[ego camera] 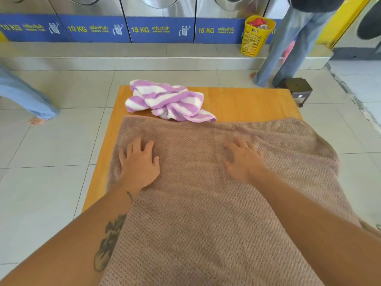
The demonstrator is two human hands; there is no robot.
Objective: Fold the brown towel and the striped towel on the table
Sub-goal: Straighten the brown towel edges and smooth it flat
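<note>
The brown towel covers most of the table, hiding its near part and much of its right edge, and runs off the bottom edge. The right hand is motion-blurred. Washing machines are cut off at the top, as is a standing person above the waist. Small print on the blue panels is illegible.

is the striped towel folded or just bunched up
Bunched up: the striped towel lies in a crumpled, twisted heap on the table, beyond the brown towel.

Both hands press flat on the brown towel.
</note>
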